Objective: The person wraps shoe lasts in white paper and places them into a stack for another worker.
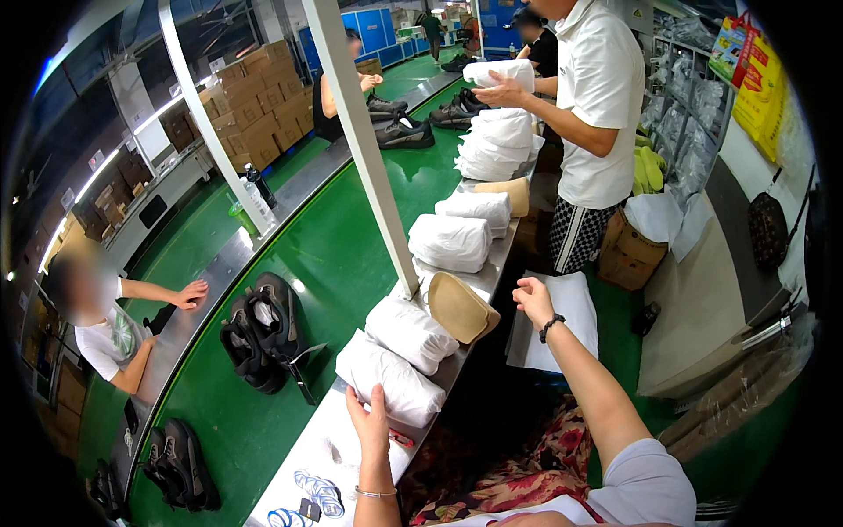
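Observation:
My left hand (370, 423) is at the near end of a white paper-wrapped bundle (386, 378), its fingers apart and seeming to touch the wrap. A second wrapped bundle (411, 335) lies right behind it, beside curved tan card pieces (461, 306). My right hand (534, 301), with a dark bead bracelet, hangs over large white paper sheets (571, 321). Its fingers are curled in and I see nothing between them. Near my left forearm, blue-and-white printed pieces (318, 494) and a small red item (401, 438) lie on the white worktop (290, 465).
Dark shoes (268, 329) lie on the green belt (351, 228), left of a white post (369, 149). More wrapped bundles (450, 241) line the metal ledge. A co-worker (601, 114) ahead holds a white bundle (505, 75); another person (105, 325) sits across. A carton (630, 250) stands right.

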Tool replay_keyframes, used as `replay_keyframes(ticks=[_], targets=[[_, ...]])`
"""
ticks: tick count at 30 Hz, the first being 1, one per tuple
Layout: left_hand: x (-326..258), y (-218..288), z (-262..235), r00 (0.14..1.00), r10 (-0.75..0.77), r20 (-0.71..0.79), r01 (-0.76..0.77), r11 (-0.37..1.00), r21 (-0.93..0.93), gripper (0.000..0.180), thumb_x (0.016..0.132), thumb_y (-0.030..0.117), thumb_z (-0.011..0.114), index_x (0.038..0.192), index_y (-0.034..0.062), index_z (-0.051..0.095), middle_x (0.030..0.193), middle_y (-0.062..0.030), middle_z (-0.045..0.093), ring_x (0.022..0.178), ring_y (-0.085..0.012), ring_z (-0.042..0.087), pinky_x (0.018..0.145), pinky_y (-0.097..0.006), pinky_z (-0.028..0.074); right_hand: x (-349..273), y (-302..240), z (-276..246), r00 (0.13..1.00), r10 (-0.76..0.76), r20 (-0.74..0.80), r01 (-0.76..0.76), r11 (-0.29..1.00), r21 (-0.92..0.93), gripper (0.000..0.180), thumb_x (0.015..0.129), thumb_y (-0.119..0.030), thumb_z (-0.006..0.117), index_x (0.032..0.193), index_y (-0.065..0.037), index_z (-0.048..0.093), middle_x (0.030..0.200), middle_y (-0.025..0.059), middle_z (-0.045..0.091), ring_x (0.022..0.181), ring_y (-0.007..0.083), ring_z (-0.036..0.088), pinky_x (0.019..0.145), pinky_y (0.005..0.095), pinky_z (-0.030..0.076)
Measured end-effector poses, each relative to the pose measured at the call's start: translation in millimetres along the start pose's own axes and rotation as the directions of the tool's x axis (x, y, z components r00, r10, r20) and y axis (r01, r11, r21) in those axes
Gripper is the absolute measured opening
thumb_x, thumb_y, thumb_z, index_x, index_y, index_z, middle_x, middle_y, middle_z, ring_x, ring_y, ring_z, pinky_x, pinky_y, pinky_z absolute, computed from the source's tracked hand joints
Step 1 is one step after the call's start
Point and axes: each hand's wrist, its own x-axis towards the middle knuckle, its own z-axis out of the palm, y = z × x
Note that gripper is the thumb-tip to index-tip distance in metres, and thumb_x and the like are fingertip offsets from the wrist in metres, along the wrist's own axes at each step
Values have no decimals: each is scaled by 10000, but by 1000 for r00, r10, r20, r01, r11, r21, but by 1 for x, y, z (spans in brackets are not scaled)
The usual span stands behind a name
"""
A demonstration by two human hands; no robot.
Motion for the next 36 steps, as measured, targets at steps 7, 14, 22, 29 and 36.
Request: replay_keyframes(ticks=[7, 14, 22, 29, 36], targets=[[3, -3, 1, 1000, 0, -2, 0, 1000, 5, 724, 851, 307, 618, 1325, -116, 269, 1348, -256, 341, 1236, -310, 365, 1031, -361, 281, -7, 1, -5, 998, -15, -59, 17, 999, 44, 227, 782, -74, 606, 991, -10, 544, 755, 35, 577, 671, 106, 542, 556, 249, 447], [2, -5, 0, 1000, 25, -6, -25, 999, -31, 723, 854, 308, 616, 1327, -114, 269, 1349, -258, 338, 1239, -312, 363, 1032, -362, 281, -3, -3, -2, 999, -47, -26, 47, 999, 17, 223, 787, -69, 589, 999, -17, 541, 773, 35, 581, 685, 101, 549, 566, 238, 450], [3, -1, 3, 1000, -8, 7, 8, 1000, 0, 733, 855, 308, 615, 1331, -118, 257, 1357, -257, 326, 1251, -301, 347, 1036, -352, 272, 47, -72, 24, 896, -417, 153, 432, 734, -525, 513, 768, -54, 495, 1274, -138, 468, 730, 133, 629, 593, 232, 613, 610, 354, 501], [2, 7, 6, 1000, -21, 5, 21, 1000, -18, 731, 851, 288, 624, 1335, -116, 253, 1353, -254, 333, 1245, -298, 355, 1025, -349, 286, 70, -87, 55, 888, -438, 139, 407, 610, -680, 416, 777, -162, 543, 1190, -121, 519, 888, 228, 618, 848, 384, 592, 750, 450, 471], [4, 1, 1, 1000, -15, -5, 15, 1000, -26, 735, 848, 293, 631, 1334, -112, 257, 1340, -253, 347, 1229, -302, 371, 1011, -354, 306, 71, -61, 68, 990, -141, 3, 107, 742, -662, 329, 718, -270, 636, 927, -22, 581, 944, 197, 628, 903, 347, 601, 774, 419, 474]])
